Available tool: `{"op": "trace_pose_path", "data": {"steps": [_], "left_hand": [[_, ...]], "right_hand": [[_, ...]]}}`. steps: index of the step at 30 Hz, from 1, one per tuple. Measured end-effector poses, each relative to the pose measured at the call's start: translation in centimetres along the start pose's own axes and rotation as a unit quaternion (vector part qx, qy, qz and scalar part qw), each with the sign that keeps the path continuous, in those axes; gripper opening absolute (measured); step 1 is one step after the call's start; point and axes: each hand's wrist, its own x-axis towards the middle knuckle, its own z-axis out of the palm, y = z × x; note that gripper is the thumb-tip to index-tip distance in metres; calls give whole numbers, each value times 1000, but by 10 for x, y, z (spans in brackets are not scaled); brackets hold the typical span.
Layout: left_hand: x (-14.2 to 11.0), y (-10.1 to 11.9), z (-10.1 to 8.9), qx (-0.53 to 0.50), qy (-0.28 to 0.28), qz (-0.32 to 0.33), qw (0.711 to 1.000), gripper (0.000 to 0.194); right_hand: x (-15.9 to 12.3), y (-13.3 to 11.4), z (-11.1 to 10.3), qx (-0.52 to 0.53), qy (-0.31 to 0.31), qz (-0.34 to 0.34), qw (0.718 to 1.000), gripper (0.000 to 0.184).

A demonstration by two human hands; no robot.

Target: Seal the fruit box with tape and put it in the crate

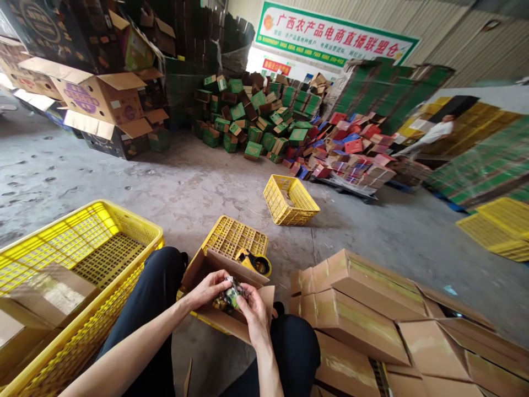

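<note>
Over an open cardboard box point(198, 275), my left hand point(209, 289) and my right hand point(253, 309) both grip a small clear plastic bag point(233, 293) with green and dark contents. The fingers of each hand are closed on the bag from either side. What exactly is in the bag is too small to tell. More small items lie inside the box, partly hidden by my hands. The box rests on an upturned yellow crate point(235, 234) between my knees. A tape dispenser point(255, 262), yellow and black, lies on that crate behind the box.
A large yellow crate point(159, 231) with folded cardboard stands at left. Cardboard boxes point(367, 286) are stacked at right. Another yellow crate point(291, 212) sits on the floor ahead. Piled green boxes point(253, 150) and red boxes point(354, 144) lie beyond. A person point(438, 132) is at far right.
</note>
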Motion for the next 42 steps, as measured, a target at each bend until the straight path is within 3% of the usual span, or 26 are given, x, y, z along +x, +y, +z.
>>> {"op": "trace_pose_path", "data": {"steps": [4, 11, 17, 23, 29, 34, 42], "left_hand": [[-4, 6, 3, -5, -26, -11, 1000, 53], [-3, 7, 4, 5, -98, -51, 994, 57], [-2, 9, 5, 37, -84, -21, 996, 53], [-1, 11, 2, 37, -66, -25, 997, 52], [-4, 9, 3, 38, -80, -64, 994, 59], [-4, 8, 4, 16, -24, -90, 996, 64], [-2, 5, 0, 0, 51, -55, 997, 56]], "right_hand": [[5, 3, -6, -49, 46, -47, 997, 43], [9, 9, -8, -10, 105, -54, 993, 45], [9, 10, -10, -31, 103, -45, 993, 44], [6, 7, -6, -2, 44, -48, 998, 56], [5, 5, -8, -60, 75, -50, 994, 46], [7, 3, -11, -77, 95, -82, 989, 42], [3, 0, -6, -132, 65, -115, 982, 40]]}}
